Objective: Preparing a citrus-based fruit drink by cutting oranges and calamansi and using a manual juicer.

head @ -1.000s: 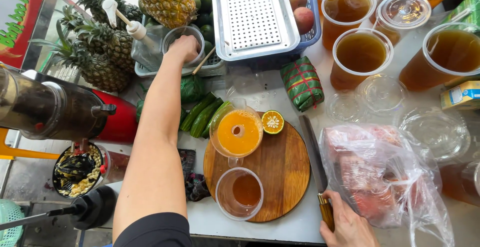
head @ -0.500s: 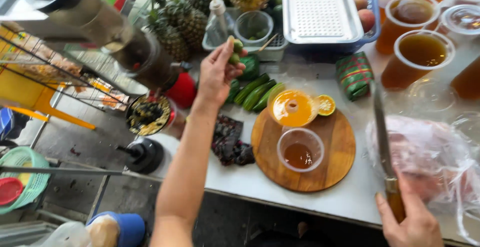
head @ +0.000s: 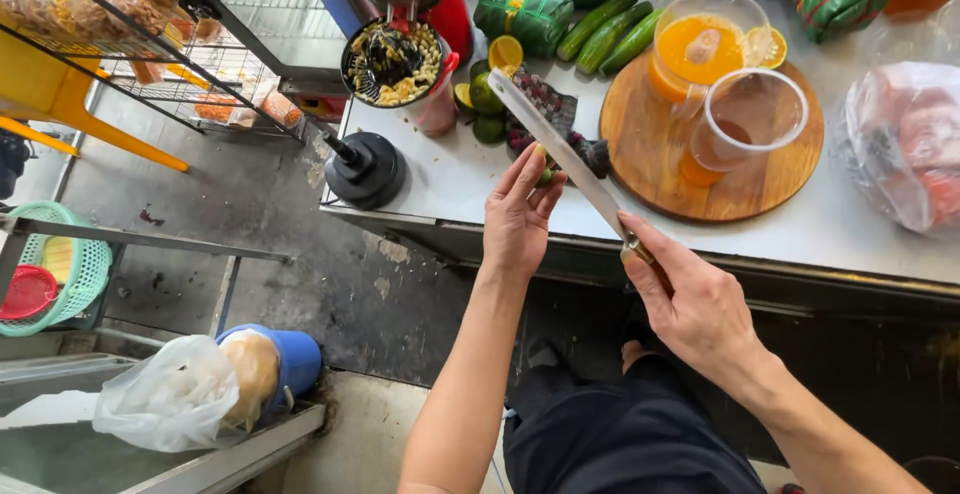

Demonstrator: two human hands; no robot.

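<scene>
Knife (head: 560, 149) is gripped at the handle by the right hand (head: 690, 299), fingers closed, blade angled up-left over the counter (head: 800, 229) edge. A small green lime (head: 543, 176) is pinched in the left hand (head: 518, 216) fingertips, touching the blade. Cutting board (head: 640, 154) sits just beside.

Counter (head: 800, 239), near edge.
Board (head: 640, 144) right of limes (head: 487, 104); jug (head: 700, 49) and cup (head: 750, 119) on board; cucumbers (head: 610, 24) behind.

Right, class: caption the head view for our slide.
Right hand angles a long knife against a small green fruit in the left hand.
</scene>
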